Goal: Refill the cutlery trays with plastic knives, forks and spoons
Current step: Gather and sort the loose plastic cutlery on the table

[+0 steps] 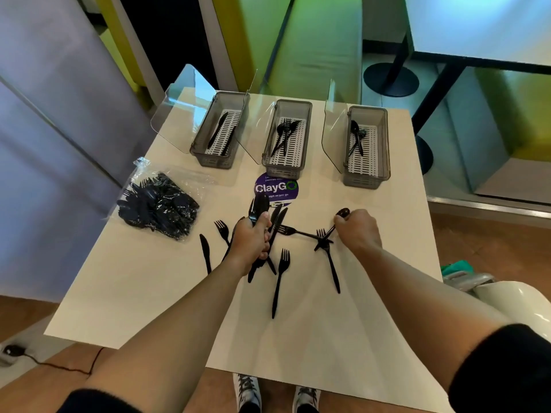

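Trays (283, 172) line far edge of table (313, 338)

Black cutlery bundle (258, 208) in left hand (250, 239), one spoon (342, 212) in right hand (357, 229), above a white table (372, 293).

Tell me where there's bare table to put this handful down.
Bare table lies near-left, between the bag of cutlery and the near edge, and in front of the right tray, beyond the right hand. Crowded: the middle, where loose forks and knives lie round the left hand.
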Tool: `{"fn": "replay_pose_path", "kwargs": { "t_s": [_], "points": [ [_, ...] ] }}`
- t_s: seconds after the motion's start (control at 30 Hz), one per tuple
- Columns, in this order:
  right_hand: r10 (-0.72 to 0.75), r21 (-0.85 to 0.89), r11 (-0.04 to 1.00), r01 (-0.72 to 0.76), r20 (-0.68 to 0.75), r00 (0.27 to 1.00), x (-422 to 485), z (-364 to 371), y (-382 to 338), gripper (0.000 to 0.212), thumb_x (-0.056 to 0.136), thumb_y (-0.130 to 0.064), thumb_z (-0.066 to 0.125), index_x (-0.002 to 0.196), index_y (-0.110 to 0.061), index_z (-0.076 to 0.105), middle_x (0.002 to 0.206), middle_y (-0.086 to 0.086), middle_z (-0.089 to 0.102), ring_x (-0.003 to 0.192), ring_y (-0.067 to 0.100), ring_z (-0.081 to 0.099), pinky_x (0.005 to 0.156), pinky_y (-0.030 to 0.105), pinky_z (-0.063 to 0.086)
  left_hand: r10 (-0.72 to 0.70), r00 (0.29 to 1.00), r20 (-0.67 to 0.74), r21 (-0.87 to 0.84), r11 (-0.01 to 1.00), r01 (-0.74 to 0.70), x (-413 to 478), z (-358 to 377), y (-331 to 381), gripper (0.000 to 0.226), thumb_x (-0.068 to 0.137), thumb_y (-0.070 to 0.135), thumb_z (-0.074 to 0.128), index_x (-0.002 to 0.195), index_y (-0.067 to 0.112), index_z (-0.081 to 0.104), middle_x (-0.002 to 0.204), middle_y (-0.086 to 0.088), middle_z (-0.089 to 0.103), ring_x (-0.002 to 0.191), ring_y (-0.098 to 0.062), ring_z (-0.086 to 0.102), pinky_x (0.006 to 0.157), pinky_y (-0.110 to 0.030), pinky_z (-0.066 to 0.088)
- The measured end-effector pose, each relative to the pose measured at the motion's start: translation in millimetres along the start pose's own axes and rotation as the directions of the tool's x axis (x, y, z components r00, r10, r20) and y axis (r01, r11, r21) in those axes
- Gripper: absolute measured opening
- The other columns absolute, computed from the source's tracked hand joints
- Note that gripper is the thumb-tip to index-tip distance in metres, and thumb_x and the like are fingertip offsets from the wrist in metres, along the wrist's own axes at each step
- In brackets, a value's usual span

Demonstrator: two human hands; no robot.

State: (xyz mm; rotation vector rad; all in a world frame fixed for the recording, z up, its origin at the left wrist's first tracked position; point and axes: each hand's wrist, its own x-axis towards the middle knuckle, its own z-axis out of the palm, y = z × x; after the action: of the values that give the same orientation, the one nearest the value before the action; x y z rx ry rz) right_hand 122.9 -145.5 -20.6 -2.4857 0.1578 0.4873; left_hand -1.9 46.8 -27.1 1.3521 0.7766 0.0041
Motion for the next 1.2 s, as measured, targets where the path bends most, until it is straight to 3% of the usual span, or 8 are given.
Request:
{"fn": "replay_pose_path", "kwargs": {
  "t_s": [0.2,0.33,0.4,0.57,0.77,0.93,1.07,1.2],
  "points": [
    [0.12,0.056,0.991,-0.124,0.079,0.99,6,10,2,0.026,0.092,-0.031,0.066,0.101,-0.007,0.061,0.096,0.011,0.063,0.089,0.03,0.061,0.07,0.031,0.044,0.01,0.999,0.049,0.058,0.998,-0.013,-5,-14,-2,0.029,0.102,0.037,0.057,0.085,0.014,0.049,0.057,0.003,0.033,0.04,-0.008,0.028,0.038,-0.02,0.024],
    [0.163,0.167,0.971,-0.173,0.072,0.984,13,11,-3,0.02,0.091,-0.023,0.064,0.091,-0.004,0.061,0.089,0.013,0.064,0.069,0.025,0.058,0.058,0.029,0.042,0.019,0.998,0.057,0.065,0.998,-0.023,-6,-19,0,0.031,0.103,0.034,0.055,0.081,0.013,0.049,0.057,-0.001,0.039,0.041,-0.012,0.036,0.039,-0.023,0.032],
    [0.127,0.215,0.967,-0.134,0.045,0.991,13,9,-9,0.021,0.091,-0.026,0.06,0.088,-0.004,0.062,0.086,0.012,0.066,0.066,0.024,0.057,0.055,0.029,0.041,0.018,0.998,0.058,0.064,0.998,-0.022,-6,-20,0,0.038,0.104,0.036,0.053,0.075,0.013,0.05,0.054,-0.002,0.042,0.039,-0.015,0.038,0.04,-0.025,0.035],
    [-0.146,0.143,0.98,0.138,0.046,0.988,5,10,-25,0.016,0.094,-0.029,0.054,0.096,-0.013,0.059,0.092,0.009,0.067,0.086,0.03,0.063,0.076,0.041,0.052,-0.002,0.998,0.058,0.091,0.996,-0.004,-4,-24,1,0.041,0.103,0.044,0.051,0.076,0.012,0.051,0.05,0.003,0.039,0.038,-0.012,0.032,0.04,-0.023,0.031],
    [-0.371,-0.233,0.871,0.432,0.264,0.89,-16,29,-25,0.021,0.092,-0.03,0.059,0.11,-0.018,0.063,0.101,0.006,0.067,0.091,0.028,0.063,0.076,0.037,0.053,-0.022,0.998,0.066,0.099,0.995,0.015,-5,-25,7,0.044,0.103,0.043,0.052,0.07,0.014,0.048,0.046,0.008,0.037,0.038,-0.009,0.031,0.04,-0.022,0.028],
    [-0.358,-0.474,0.761,0.442,0.262,0.896,-27,42,-15,0.017,0.09,-0.021,0.056,0.101,-0.013,0.066,0.104,0.009,0.067,0.096,0.029,0.062,0.076,0.034,0.048,-0.013,0.997,0.078,0.072,0.997,0.007,-1,-34,7,0.041,0.103,0.037,0.055,0.069,0.014,0.048,0.052,0.004,0.041,0.043,-0.011,0.034,0.042,-0.023,0.03],
    [-0.404,-0.282,0.857,0.431,0.15,0.902,-35,41,-29,0.023,0.098,-0.024,0.045,0.097,-0.008,0.061,0.099,0.011,0.059,0.09,0.029,0.058,0.073,0.034,0.043,-0.043,0.996,0.083,-0.044,0.998,0.047,3,-39,6,0.038,0.104,0.035,0.053,0.073,0.013,0.053,0.058,0.001,0.044,0.045,-0.011,0.036,0.043,-0.023,0.031],
    [-0.386,0.138,0.92,0.367,0.165,0.907,-55,45,-59,0.021,0.105,-0.029,0.036,0.096,-0.016,0.049,0.085,0.004,0.058,0.076,0.023,0.056,0.065,0.035,0.043,-0.06,0.992,0.114,-0.125,0.989,0.074,4,-40,8,0.033,0.106,0.038,0.048,0.086,0.013,0.056,0.058,0.004,0.041,0.043,-0.008,0.032,0.041,-0.021,0.029]
  ]
}}
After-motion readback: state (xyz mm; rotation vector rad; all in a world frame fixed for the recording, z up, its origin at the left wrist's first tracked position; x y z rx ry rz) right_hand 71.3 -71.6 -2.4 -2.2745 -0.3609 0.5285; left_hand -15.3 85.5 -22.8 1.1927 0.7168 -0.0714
